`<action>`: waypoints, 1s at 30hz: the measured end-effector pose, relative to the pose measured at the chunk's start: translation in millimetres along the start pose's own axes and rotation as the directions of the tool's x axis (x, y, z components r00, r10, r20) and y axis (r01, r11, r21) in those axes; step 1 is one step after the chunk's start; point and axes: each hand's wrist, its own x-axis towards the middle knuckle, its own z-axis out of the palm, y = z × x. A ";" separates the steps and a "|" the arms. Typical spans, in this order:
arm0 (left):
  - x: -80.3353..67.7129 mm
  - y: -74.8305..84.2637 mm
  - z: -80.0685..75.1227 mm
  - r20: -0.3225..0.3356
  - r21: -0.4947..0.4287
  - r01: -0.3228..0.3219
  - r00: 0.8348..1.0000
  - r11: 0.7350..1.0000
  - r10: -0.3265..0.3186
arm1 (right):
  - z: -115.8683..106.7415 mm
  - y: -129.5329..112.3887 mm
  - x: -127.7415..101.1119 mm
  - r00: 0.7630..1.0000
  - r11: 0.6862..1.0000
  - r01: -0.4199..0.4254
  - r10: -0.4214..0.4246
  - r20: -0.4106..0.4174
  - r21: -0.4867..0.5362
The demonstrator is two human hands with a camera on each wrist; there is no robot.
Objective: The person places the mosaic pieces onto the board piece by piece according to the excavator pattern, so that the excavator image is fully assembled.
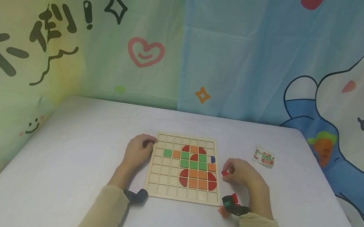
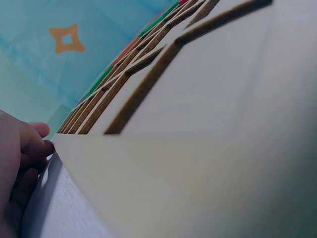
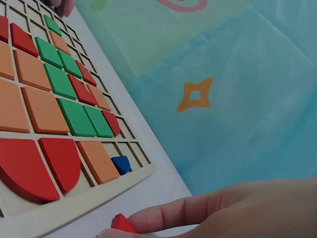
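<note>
1. Wood makes up the puzzle board (image 1: 184, 168), a pale flat tray cut into a grid of square cells, lying on the smooth white table (image 1: 64, 160). Flat matte tiles fill some cells: green squares, orange squares, red quarter-round pieces and one small blue piece (image 1: 212, 159) at the right edge.
2. Just beside the board's right edge, the right hand (image 1: 242, 173) pinches a small red piece (image 1: 225, 173) between curled fingertips, low over the table.
3. At the board's upper left corner, the left hand (image 1: 138, 151) rests with its fingers curled against the rim.
4. More loose pieces (image 1: 227, 205), red and orange, lie by the right wrist, near the board's lower right corner. A small patterned card (image 1: 264, 156) lies well apart to the right.
5. The right wrist view shows the tiles' rounded edges and the blue piece seated in its cell; the red piece (image 3: 123, 224) peeks out under the fingers.
6. The left wrist view shows the board's dark, rough cut edges and the left fingertips (image 2: 42, 144) touching its corner, which the head view cannot resolve.
</note>
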 end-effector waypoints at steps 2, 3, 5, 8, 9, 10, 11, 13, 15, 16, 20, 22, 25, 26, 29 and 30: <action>-0.2 -0.2 -0.8 0.001 -0.006 -0.002 1.000 1.000 0.002 | 0.8 -2.3 1.8 1.000 1.000 0.008 -0.008 -0.019 -0.003; -0.2 -0.3 -1.2 0.001 -0.010 -0.002 1.000 1.000 0.002 | 0.9 -3.3 2.8 1.000 1.000 0.015 -0.015 -0.027 -0.002; -0.1 -0.6 -1.7 0.000 -0.014 -0.002 1.000 1.000 0.002 | 1.0 -4.6 5.1 0.999 1.000 0.031 -0.030 -0.043 0.002; 0.1 -1.5 -2.1 -0.004 -0.017 -0.001 1.000 1.000 0.001 | 1.3 -5.4 9.1 0.997 0.998 0.054 -0.053 -0.058 0.017; 0.3 -1.8 -2.0 -0.004 -0.015 0.001 1.000 1.000 -0.001 | 1.6 -5.4 10.8 0.996 0.998 0.061 -0.059 -0.064 0.023; 0.3 -2.0 -2.0 -0.004 -0.013 0.002 1.000 1.000 -0.002 | 2.1 -5.5 12.6 0.995 0.997 0.066 -0.064 -0.074 0.030; 0.5 -2.4 -1.9 -0.004 -0.013 0.003 1.000 1.000 -0.003 | 2.5 -5.8 14.5 0.994 0.997 0.072 -0.069 -0.087 0.038; 0.6 -2.8 -1.7 -0.004 -0.016 0.002 1.000 1.000 -0.002 | 3.8 -6.8 18.2 0.989 0.995 0.083 -0.075 -0.130 0.058; 0.7 -3.2 -1.2 -0.004 -0.020 0.001 1.000 1.000 -0.001 | 5.6 -9.5 21.8 0.976 0.993 0.092 -0.074 -0.203 0.080; 0.7 -3.5 -1.1 -0.004 -0.021 0.001 1.000 1.000 -0.001 | 6.7 -11.5 23.2 0.966 0.991 0.099 -0.074 -0.248 0.089; 0.9 -4.2 0.0 -0.002 -0.022 0.001 1.000 1.000 -0.001 | 11.9 -26.6 27.4 0.906 0.981 0.133 -0.064 -0.418 0.140; 0.8 -4.1 0.3 -0.002 -0.018 0.004 1.000 1.000 -0.005 | 15.2 -38.1 28.5 0.890 0.975 0.149 -0.059 -0.451 0.167; 0.2 -3.4 0.1 -0.013 -0.015 -0.001 1.000 1.000 0.001 | 21.5 -57.0 29.5 0.891 0.955 0.190 -0.071 -0.449 0.226; 0.0 -3.0 -0.1 -0.018 -0.012 -0.005 1.000 1.000 0.004 | 24.1 -62.8 30.0 0.891 0.947 0.206 -0.078 -0.448 0.246; 0.4 -2.6 0.2 -0.025 -0.001 -0.017 1.000 1.000 0.017 | 32.6 -77.6 31.5 0.881 0.918 0.265 -0.105 -0.462 0.295; 0.6 -2.5 0.2 -0.027 0.000 -0.021 0.999 1.000 0.021 | 35.4 -81.6 32.1 0.877 0.911 0.280 -0.114 -0.468 0.303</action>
